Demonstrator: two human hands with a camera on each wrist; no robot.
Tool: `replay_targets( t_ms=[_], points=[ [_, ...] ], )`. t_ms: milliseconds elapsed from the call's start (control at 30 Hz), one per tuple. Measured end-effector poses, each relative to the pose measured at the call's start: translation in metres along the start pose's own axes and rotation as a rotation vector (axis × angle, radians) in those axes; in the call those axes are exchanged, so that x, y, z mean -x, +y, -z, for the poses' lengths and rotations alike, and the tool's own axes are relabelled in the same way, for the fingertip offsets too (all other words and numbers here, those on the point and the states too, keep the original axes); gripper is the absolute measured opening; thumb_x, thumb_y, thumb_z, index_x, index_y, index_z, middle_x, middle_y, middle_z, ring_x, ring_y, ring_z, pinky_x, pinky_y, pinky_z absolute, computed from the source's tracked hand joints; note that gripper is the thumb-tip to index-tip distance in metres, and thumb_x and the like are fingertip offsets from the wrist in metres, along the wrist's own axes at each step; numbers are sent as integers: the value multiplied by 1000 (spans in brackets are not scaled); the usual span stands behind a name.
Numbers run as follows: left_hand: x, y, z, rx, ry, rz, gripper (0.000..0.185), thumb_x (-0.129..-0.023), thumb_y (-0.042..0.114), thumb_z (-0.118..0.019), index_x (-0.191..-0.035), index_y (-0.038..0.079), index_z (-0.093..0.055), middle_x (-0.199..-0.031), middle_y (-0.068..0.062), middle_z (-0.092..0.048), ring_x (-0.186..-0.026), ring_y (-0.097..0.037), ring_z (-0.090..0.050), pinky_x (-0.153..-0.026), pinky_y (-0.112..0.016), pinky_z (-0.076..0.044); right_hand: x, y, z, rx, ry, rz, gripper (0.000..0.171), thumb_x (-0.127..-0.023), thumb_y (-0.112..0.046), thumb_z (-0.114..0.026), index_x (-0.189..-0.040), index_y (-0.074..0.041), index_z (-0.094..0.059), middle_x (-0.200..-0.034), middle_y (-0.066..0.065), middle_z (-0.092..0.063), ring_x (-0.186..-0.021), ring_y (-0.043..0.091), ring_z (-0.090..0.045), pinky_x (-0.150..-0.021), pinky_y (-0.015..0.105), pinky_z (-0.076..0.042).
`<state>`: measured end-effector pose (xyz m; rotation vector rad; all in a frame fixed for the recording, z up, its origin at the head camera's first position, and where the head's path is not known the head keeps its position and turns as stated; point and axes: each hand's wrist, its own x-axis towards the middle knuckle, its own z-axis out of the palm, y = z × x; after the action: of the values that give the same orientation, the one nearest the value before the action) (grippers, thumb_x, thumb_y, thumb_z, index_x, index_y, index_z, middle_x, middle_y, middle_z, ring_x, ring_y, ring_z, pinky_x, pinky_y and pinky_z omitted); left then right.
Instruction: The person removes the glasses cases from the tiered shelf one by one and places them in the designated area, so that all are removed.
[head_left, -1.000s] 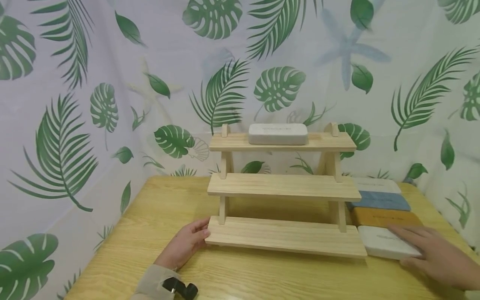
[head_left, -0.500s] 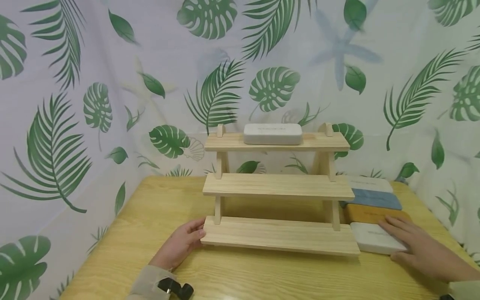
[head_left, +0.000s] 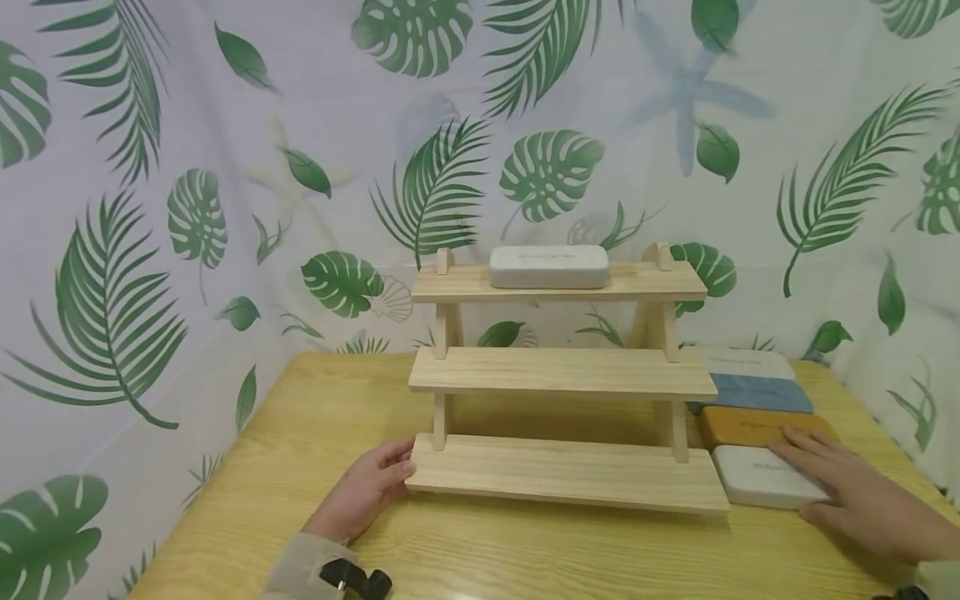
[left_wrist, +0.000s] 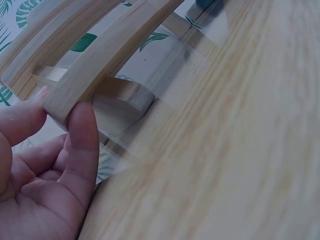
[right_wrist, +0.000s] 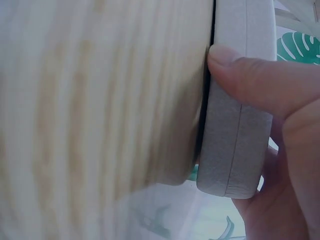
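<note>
The left hand (head_left: 365, 493) steadies the three-tier pale wooden rack (head_left: 562, 375), thumb and fingers pinching its bottom board's left end. The right hand (head_left: 855, 497) is picking up the near white oblong case (head_left: 757, 486) on the tabletop (head_left: 315, 433): fingers over it, thumb on its side. Lifting comes next, I judge. Another white case (head_left: 549, 267) sits on the top shelf.

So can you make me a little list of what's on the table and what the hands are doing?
shelf: wooden three-step rack on the table
top step: one white case
beside rack: row of four cases, white, blue, orange, nearest white case
left hand: pinches the end of the bottom board
right hand: grips the nearest white case, thumb on its side
</note>
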<state>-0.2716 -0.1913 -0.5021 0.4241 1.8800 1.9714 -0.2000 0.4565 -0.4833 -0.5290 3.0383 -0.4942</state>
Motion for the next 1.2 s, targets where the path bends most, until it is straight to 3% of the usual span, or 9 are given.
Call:
replay_targets(
  t_ms=[133,400,600,800,1033,1200],
  points=[
    [1,0,0,9,-3,7,63,-107,15,-53,-158,-7,-22,-153,-27,-38,-127,-26,-53,-98,-33,-49,-1,0,3,4,11,14,82,-86,-17,-79,-156,-3,-39,-154,38,-27,-141,62,-14,-106,76,-14],
    [-2,4,-2,-2,4,-8,60,-108,14,-52,-156,-8,-24,-151,-28,-40,-123,-25,-55,-95,-32,-50,0,2,5,10,-7,-5,87,-87,-17,-79,-160,-8,-32,-157,36,-23,-145,58,-3,-107,76,-11],
    [-4,4,-5,3,9,-2,59,-108,12,-50,-156,-8,-24,-150,-27,-42,-120,-22,-57,-93,-31,-51,-3,0,10,40,23,-13,91,-80,-27,-86,-157,-10,-40,-154,37,-29,-140,62,-16,-97,79,-26],
    [-6,4,-7,12,14,-4,60,-107,13,-52,-157,-8,-24,-150,-27,-42,-121,-23,-56,-93,-32,-51,-7,-6,18,89,131,16,88,-81,-42,-85,-152,-9,-45,-150,37,-33,-134,63,-24,-95,79,-27],
    [-6,1,-3,-4,-7,-4,63,-108,16,-52,-157,-8,-22,-150,-27,-41,-122,-24,-56,-93,-32,-51,-17,-36,35,46,217,49,83,-91,-41,-77,-158,-13,-37,-158,31,-25,-138,61,-21,-91,79,-29],
    [1,-1,-2,-25,5,11,63,-107,19,-54,-157,-6,-24,-149,-26,-44,-122,-25,-56,-92,-34,-51,-26,-66,48,24,282,74,83,-90,-37,-78,-159,-18,-35,-162,25,-21,-143,56,-18,-94,79,-28]
  ],
)
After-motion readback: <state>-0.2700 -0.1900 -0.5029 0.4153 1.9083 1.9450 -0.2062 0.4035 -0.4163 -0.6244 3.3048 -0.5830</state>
